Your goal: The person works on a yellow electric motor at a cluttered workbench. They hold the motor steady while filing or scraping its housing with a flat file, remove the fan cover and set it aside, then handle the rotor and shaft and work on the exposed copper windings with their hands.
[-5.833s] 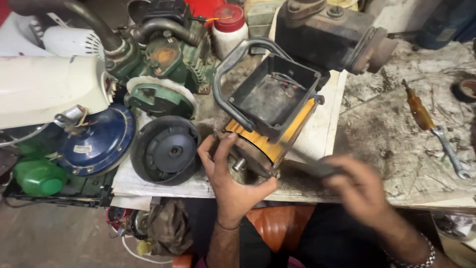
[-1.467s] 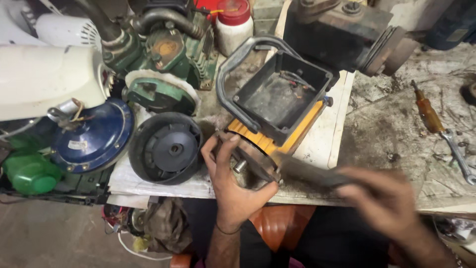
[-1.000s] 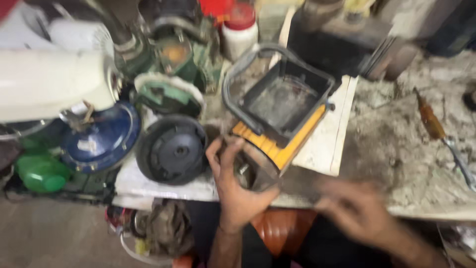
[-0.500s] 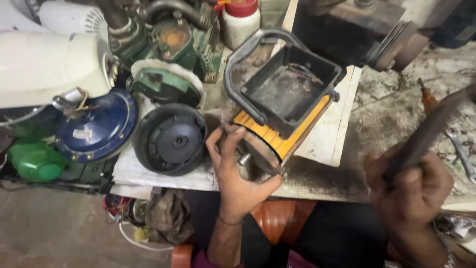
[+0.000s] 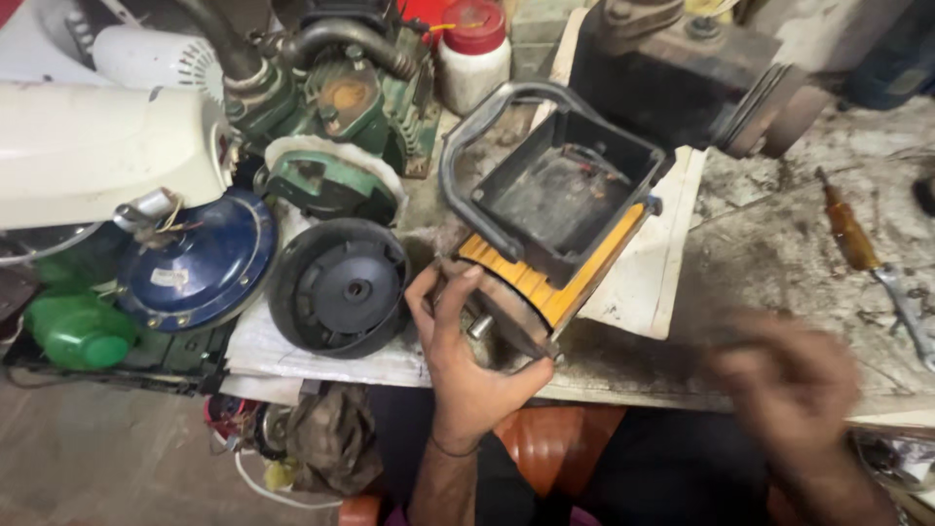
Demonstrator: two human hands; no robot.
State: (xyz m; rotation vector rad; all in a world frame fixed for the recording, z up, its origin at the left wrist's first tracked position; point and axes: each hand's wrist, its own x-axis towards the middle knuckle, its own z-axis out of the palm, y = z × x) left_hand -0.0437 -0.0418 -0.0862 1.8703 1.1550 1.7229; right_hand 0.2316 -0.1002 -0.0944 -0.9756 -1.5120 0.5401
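1. The motor unit (image 5: 545,244), a yellow-and-black body with a deep black housing and a grey loop handle (image 5: 477,146), lies tilted at the tabletop's (image 5: 779,253) near edge, its lower end overhanging slightly.
2. The left hand (image 5: 467,360) cups that lower end from beneath; its grip is spread wide around the round metal face, thumb up one side, fingers up the other.
3. The right hand (image 5: 789,390) hovers blurred above the near edge toward the right corner; I cannot tell whether its grip is curled or spread, and it appears to hold nothing.
4. The unit looks heavy, rigid and grimy, so probably slippery; the loop handle and the thick yellow body seem the soundest holds; the thin housing walls less so.
5. A black fan cover (image 5: 339,287) sits just beside the left hand; a screwdriver (image 5: 849,229) lies well apart toward the right edge.
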